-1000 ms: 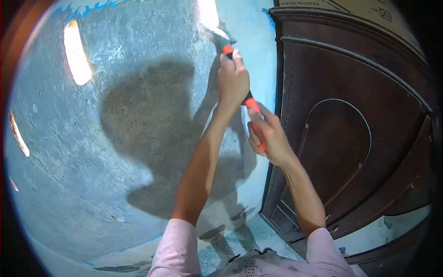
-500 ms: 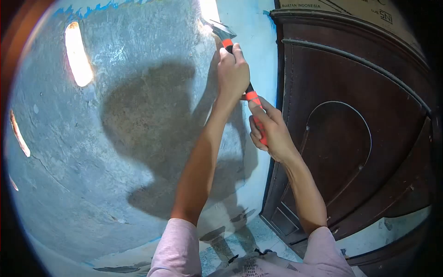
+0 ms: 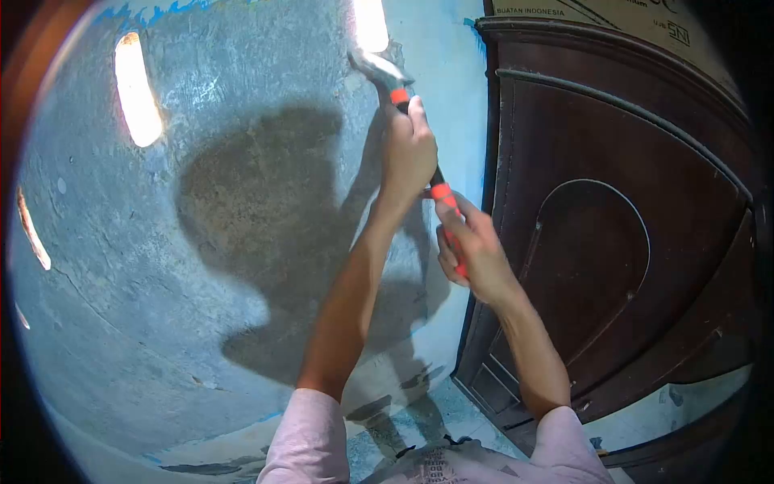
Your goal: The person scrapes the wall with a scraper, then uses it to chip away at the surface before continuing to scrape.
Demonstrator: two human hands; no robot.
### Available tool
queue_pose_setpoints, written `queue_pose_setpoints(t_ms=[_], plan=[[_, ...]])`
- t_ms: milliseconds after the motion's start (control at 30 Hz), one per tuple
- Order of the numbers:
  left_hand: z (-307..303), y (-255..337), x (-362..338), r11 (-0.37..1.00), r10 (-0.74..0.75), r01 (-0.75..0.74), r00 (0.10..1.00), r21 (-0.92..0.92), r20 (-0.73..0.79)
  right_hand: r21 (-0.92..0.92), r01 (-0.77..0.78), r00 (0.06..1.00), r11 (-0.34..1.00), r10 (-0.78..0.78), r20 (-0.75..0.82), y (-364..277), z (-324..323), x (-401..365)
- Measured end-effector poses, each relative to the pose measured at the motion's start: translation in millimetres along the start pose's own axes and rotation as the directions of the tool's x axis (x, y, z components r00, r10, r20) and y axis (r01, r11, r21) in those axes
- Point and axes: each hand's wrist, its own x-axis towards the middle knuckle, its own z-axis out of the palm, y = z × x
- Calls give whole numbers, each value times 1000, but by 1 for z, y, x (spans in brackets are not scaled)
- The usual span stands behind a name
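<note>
A long-handled scraper [image 3: 385, 71] with a metal blade and a red and black handle leans against the wall [image 3: 242, 226]. Its blade meets the edge between grey, stripped plaster and light blue paint. Around the upper shaft, just below the blade, my left hand [image 3: 409, 153] is closed, thumb pointing up along it. Lower down, my right hand [image 3: 480, 256] grips the red end of the handle. Part of the shaft between both hands is visible; the palms hide the rest.
A dark brown wooden cabinet [image 3: 588, 234] stands close on the right, with a printed cardboard box [image 3: 597, 18] on top. Bright light patches [image 3: 139, 89] and my shadow fall on the wall. Dark flakes or scraps [image 3: 214, 468] lie low along the wall's foot.
The scraper blade has moved down the wall a little, and both hands have shifted down with it. The grip of each hand stays the same.
</note>
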Motion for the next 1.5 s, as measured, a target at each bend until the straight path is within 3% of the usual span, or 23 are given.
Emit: queue_pose_setpoints(t_ms=[33, 133, 200, 300, 333, 367, 433, 500, 567, 700, 733, 767, 833, 867, 967, 1033, 1100, 1167, 1200, 1300, 1367, 1433, 1500], plan=[[3, -9, -9, 998, 58, -59, 998, -31, -34, -52, -30, 999, 998, 28, -34, 11, 1, -5], [6, -13, 3, 1000, -7, 7, 1000, -24, 3, -54, 0, 1000, 999, 0, -4, 7, 1, 0], [10, 2, 21, 994, 104, -105, 986, -5, -132, 29, 11, 999, 1000, -12, 30, -13, 1, 9], [6, 7, 15, 996, 35, -39, 998, -77, -47, -22, 14, 1000, 1000, -14, -1, -14, -3, 7], [10, -6, 13, 992, 124, -117, 981, 51, -151, -42, 15, 999, 999, -17, -37, -2, -2, 7], [11, -14, 8, 992, 124, -117, 982, 52, -146, -39, 15, 999, 999, -16, -42, 11, -2, 4], [7, -21, -7, 999, -15, 18, 998, -47, 58, -99, 27, 998, 995, -32, -46, 27, -3, -3], [6, -15, -3, 997, -77, 80, 990, -17, 119, -75, 35, 999, 997, -37, -16, 20, -4, 0], [11, -1, 14, 989, 138, -143, 981, -31, -135, -94, 98, 994, 991, -102, -31, 5, -6, 14], [4, 36, 22, 995, 41, -49, 995, -84, -93, 31, 50, 998, 998, -51, 27, -23, -8, 22], [8, 25, 23, 996, 87, -89, 987, -10, -135, 25, 34, 999, 999, -34, 17, -20, -7, 17], [12, 9, 14, 982, 166, -179, 971, -61, -172, 20, 18, 1000, 1000, -18, 6, -12, -6, 10], [-1, -2, -1, 998, -55, 52, 992, 34, 110, -20, 34, 999, 999, -34, 28, 4, -7, 1], [-2, 0, 1, 998, -49, 45, 993, 34, 108, -34, 34, 999, 999, -33, 24, 10, -7, 0], [-1, 10, 4, 1000, -22, 21, 998, 14, 53, -87, 31, 999, 996, -32, -5, -7, -5, 9], [4, 26, 22, 992, 124, -122, 976, 25, -177, -18, 17, 999, 1000, -16, 35, -28, -5, 17], [5, 21, 23, 998, 64, -65, 987, -2, -144, 14, 32, 999, 999, -32, 40, -26, -4, 14], [9, -10, 22, 990, 138, -130, 981, 62, -139, -139, 48, 999, 989, -50, -8, -9, -2, 6], [-2, -3, 5, 1000, -11, 10, 998, 3, 66, -126, 57, 998, 990, -55, 19, 4, -3, 3], [5, -13, -1, 999, 50, -50, 997, -3, -66, -87, 61, 998, 994, -61, 13, 15, -3, 4], [2, -3, 18, 997, 73, -72, 997, 36, -33, -113, 70, 998, 991, -71, -2, -3, -3, 14], [-1, 28, 25, 982, 185, -174, 960, 71, -210, -21, 86, 994, 996, -85, 73, -22, -3, 23], [-4, 32, 21, 993, 114, -106, 980, 56, -163, -1, 78, 993, 997, -77, 90, -23, -3, 22]])
